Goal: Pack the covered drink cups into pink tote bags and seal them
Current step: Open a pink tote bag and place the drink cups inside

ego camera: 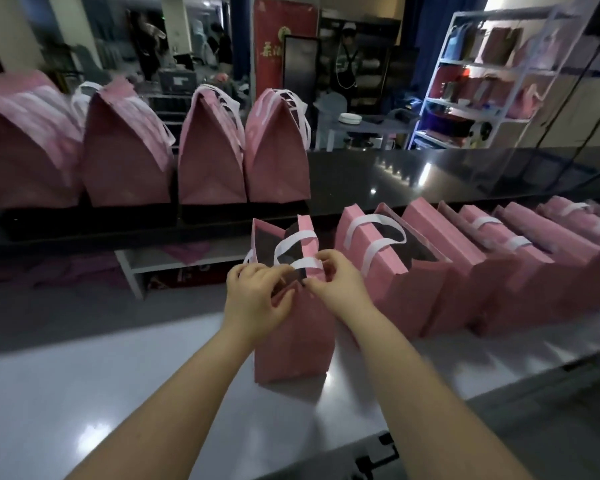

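Glossy white counter [84, 393] fills the near field, with a raised black ledge [413, 174] behind it and a blurred metal shelf unit [482, 81] out at two o'clock. On the ledge, from ten to twelve o'clock, stand four pink bags [208, 154] with their tops already folded shut. At three o'clock a row of open bags [465, 271] leans along the counter. The pink tote bag [291, 341] being worked stands upright at the centre, its mouth open and its white handles [302, 244] looping above. The inside is too dark to make out a cup. The left hand [257, 296] has its fingers curled, pinching the near rim on the nine o'clock side, and the right hand [336, 278] pinches the same rim just beside it. The bag looks like thin non-woven fabric, so it should be light, limp and easily creased, holding its shape only through what sits inside. The sensible hold is at the top edges, drawing both sides together without pressing down. A lidded drink inside would tip or leak if the bag were squeezed low or tilted.
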Demonstrator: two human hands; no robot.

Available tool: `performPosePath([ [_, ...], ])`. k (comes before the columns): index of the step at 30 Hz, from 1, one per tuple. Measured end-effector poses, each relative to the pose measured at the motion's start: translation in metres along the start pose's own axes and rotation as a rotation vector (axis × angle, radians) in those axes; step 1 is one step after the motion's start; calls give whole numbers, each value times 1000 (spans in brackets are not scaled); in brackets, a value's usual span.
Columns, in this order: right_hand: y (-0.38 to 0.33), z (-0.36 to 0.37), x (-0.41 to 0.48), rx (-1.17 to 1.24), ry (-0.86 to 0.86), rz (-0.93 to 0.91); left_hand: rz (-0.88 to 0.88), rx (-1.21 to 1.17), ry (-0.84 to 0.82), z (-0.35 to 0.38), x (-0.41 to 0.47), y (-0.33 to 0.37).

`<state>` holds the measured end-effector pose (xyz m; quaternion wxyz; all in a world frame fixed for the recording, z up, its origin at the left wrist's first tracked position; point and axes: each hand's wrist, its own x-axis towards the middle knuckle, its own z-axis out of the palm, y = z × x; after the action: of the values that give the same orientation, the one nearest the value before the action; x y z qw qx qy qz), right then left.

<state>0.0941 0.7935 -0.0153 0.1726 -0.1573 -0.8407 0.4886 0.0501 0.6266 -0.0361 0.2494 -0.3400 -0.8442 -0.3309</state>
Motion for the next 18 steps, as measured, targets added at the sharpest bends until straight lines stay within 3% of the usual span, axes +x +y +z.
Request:
performPosePath([
  [8,17,-17,4,123,-137,-15,-162,262,140,-3,-22,21],
  [12,25,-31,-19,258,-273,-205,-203,346,212,0,-31,48],
  [18,67,-48,-64,66,22,-434,-248,468,388,29,-62,110],
])
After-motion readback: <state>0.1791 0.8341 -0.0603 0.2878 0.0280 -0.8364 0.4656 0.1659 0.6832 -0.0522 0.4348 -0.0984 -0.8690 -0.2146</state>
